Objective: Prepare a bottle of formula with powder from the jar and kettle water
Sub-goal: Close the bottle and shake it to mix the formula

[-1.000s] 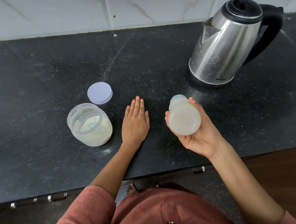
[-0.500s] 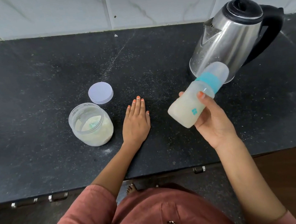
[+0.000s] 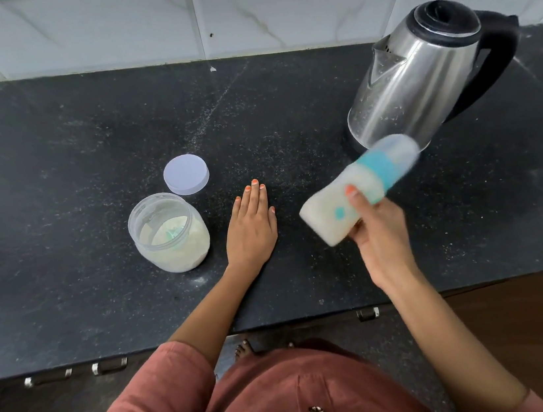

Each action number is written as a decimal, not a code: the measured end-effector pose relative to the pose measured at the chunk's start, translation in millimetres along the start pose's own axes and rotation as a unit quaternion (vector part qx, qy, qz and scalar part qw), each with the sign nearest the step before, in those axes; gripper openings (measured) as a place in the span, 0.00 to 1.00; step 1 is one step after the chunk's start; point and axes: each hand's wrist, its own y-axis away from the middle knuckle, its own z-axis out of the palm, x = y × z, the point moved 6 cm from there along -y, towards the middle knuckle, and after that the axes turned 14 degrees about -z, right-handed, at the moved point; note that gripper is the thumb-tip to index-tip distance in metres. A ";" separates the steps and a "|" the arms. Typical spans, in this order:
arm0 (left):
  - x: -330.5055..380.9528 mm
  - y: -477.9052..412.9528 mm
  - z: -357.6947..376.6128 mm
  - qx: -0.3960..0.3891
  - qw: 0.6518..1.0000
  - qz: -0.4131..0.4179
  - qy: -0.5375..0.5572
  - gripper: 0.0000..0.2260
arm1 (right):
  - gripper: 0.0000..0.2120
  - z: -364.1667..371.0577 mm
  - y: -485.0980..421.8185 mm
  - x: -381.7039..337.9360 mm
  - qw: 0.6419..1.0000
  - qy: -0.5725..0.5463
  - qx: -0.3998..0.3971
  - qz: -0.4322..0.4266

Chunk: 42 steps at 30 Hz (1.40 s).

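Observation:
My right hand (image 3: 381, 236) grips a baby bottle (image 3: 329, 212) filled with milky liquid, capped, with a teal collar. The bottle is tilted, cap pointing up and right toward the kettle, and it is blurred by motion. My left hand (image 3: 250, 229) lies flat, palm down, on the black counter, holding nothing. An open clear jar (image 3: 170, 234) of pale powder, with a teal scoop inside, stands just left of that hand. Its white lid (image 3: 186, 179) lies behind it. A steel kettle (image 3: 419, 79) with a black handle stands at the back right.
The black stone counter (image 3: 67, 156) runs to a white tiled wall (image 3: 135, 19) at the back. Its front edge is close to my body, with drawer handles (image 3: 110, 365) below.
The bottle swung from base-toward-camera to tilted with its cap up and right, and it keeps moving in my right hand. My left hand stayed flat on the counter.

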 end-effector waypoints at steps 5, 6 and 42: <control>-0.3 -0.1 0.9 -0.003 1.000 -0.004 -0.005 0.22 | 0.15 8.4 13.5 3.1 0.982 0.135 -0.133 0.012; -0.3 0.1 0.5 -0.001 1.000 -0.003 -0.002 0.22 | 0.13 6.3 8.4 1.1 0.993 0.080 -0.092 0.014; -0.5 0.0 0.3 0.011 1.000 0.002 0.020 0.21 | 0.12 8.9 1.6 4.8 1.000 0.009 0.005 0.004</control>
